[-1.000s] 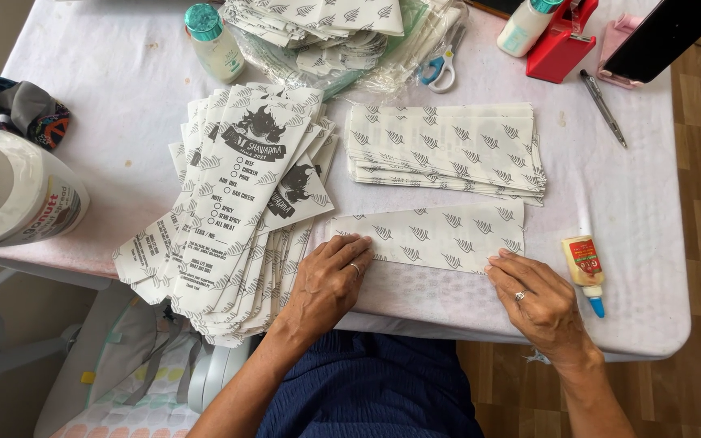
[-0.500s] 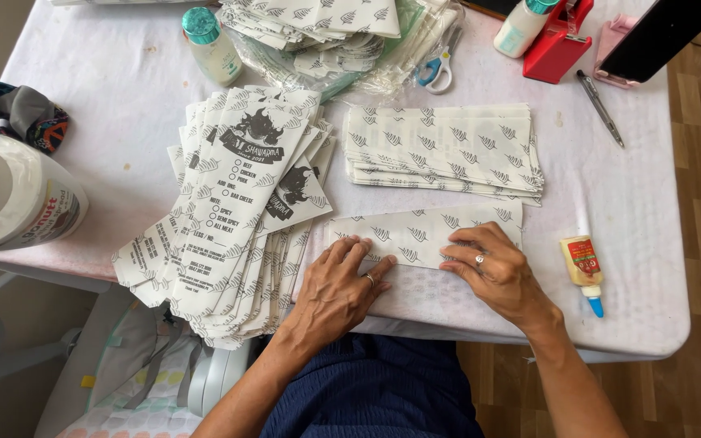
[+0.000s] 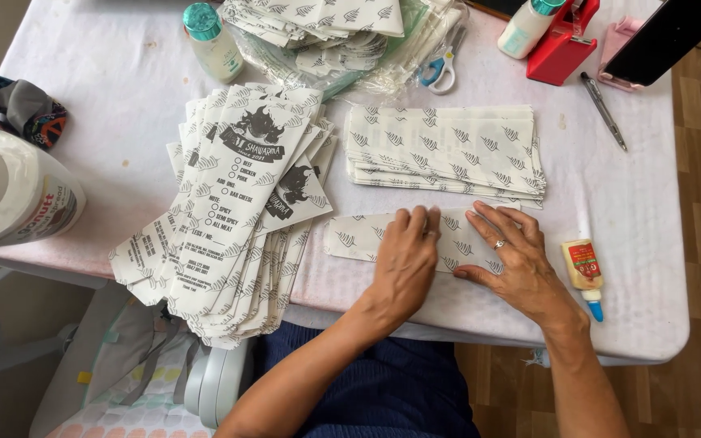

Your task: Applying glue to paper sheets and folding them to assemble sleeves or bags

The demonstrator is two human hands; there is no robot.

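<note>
A long white paper sleeve with a leaf pattern (image 3: pixel 354 237) lies flat near the table's front edge. My left hand (image 3: pixel 406 259) presses flat on its middle with fingers together. My right hand (image 3: pixel 514 261), with a ring on one finger, lies flat on the sleeve's right part, close beside the left hand. Behind them sits a neat stack of the same patterned sleeves (image 3: pixel 445 152). To the left is a fanned pile of printed paper sleeves (image 3: pixel 237 203) that overhangs the table edge.
A small glue bottle (image 3: pixel 584 273) lies right of my right hand. At the back are blue scissors (image 3: pixel 438 68), a red tape dispenser (image 3: pixel 560 45), a pen (image 3: pixel 604 110), a teal-capped bottle (image 3: pixel 211 40) and more sleeves in plastic (image 3: pixel 326 28). A large white jar (image 3: pixel 10 195) stands left.
My right hand has slid left along the sleeve from its right end to the middle. My left hand has shifted right, so both hands now lie side by side.
</note>
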